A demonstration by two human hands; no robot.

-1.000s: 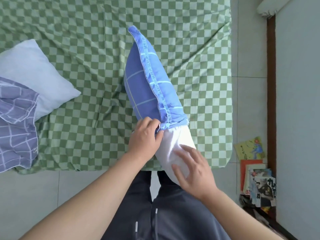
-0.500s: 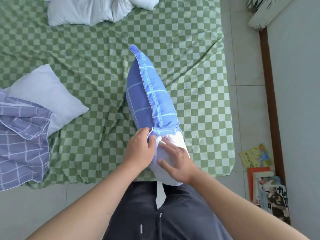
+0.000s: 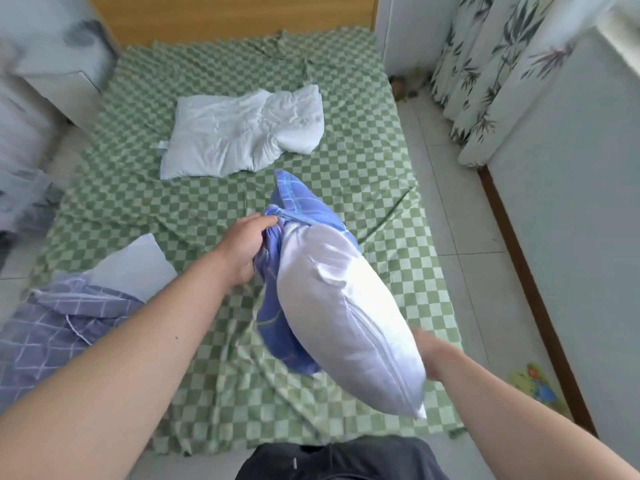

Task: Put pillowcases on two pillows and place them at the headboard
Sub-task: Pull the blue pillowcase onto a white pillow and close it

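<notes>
A white pillow [image 3: 346,320] is lifted above the bed, its far end inside a blue pillowcase [image 3: 277,327]. My left hand [image 3: 244,245] grips the bunched opening of that pillowcase. My right hand [image 3: 427,351] sits behind the pillow's near end and is mostly hidden; it appears to hold the pillow. At the left lies a second pillow [image 3: 138,265], partly in a purple checked pillowcase [image 3: 59,330]. A wooden headboard [image 3: 235,15] stands at the far end of the bed.
A crumpled white quilt or cushion [image 3: 242,133] lies on the green checked sheet [image 3: 374,188] toward the headboard. Floral curtains [image 3: 485,71] hang at the right. A white cabinet [image 3: 59,64] stands at the left. A book [image 3: 536,386] lies on the tiled floor at the right.
The view has tilted up toward the headboard. The pillow has been lifted off the bed edge and swung flatter. My right hand moved from the pillow's side to its near end.
</notes>
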